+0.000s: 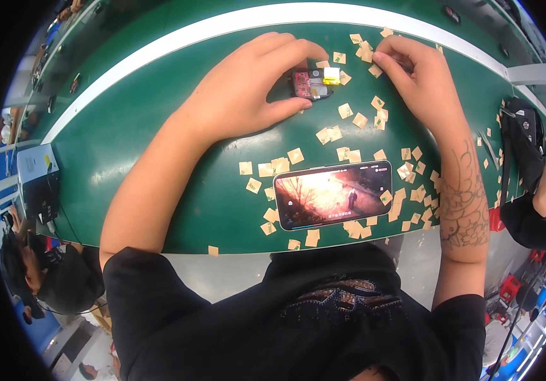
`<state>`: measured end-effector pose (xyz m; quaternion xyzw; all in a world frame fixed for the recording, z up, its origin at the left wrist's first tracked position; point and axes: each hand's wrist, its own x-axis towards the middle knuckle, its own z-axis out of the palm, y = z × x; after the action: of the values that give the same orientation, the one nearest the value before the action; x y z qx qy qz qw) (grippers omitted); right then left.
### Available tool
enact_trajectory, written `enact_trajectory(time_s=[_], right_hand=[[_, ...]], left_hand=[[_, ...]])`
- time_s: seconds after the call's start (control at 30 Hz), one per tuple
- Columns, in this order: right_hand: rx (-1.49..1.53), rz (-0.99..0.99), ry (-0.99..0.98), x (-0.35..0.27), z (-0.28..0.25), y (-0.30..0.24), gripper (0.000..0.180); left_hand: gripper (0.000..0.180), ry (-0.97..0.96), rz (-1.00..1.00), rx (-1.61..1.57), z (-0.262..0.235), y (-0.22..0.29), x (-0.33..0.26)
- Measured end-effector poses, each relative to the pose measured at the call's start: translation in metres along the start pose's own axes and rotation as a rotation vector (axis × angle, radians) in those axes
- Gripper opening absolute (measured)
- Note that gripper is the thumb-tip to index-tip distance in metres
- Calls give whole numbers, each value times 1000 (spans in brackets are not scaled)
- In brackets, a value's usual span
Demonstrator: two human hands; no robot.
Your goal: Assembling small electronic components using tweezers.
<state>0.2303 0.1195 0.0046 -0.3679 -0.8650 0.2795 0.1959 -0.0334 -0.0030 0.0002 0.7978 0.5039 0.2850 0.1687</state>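
Observation:
A small black electronic device (316,93) lies on the green table, its case showing a red circuit board (303,84) and a yellow-and-white battery-like block (331,76) at the upper right. Curved around its left side, my left hand (257,86) grips it, thumb at the near edge and index finger at the far edge. To the right, my right hand (412,73) is closed, thumb and index fingertip pinched together beside several small tan paper squares (364,52). Whatever the pinch may hold is too small to make out.
A phone (333,197) playing a video lies on the table (127,184) near my body, among many scattered tan squares. At the left edge stands a white-and-black box (38,171). A black bag (524,124) lies at the right, near another person's arm (545,181).

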Motion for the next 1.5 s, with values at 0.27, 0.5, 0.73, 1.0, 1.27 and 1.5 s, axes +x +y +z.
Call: enact_trajectory(time_s=[0.27, 0.5, 0.73, 1.0, 1.27, 1.5], right_hand=[[157, -186, -108, -11, 14, -34, 21], [487, -38, -170, -8, 21, -24, 16], [471, -98, -237, -8, 11, -15, 13], [149, -215, -156, -12, 7, -36, 16], [138, -163, -57, -17, 21, -44, 16], [298, 29, -86, -18, 25, -43, 16]], left_hand=[[53, 31, -2, -40, 8, 10, 0], [43, 45, 90, 48, 10, 10, 3], [31, 39, 135, 91, 11, 11, 1], [30, 58, 213, 199, 10, 13, -1], [33, 42, 129, 56, 11, 10, 2], [41, 39, 95, 51, 9, 14, 3]])
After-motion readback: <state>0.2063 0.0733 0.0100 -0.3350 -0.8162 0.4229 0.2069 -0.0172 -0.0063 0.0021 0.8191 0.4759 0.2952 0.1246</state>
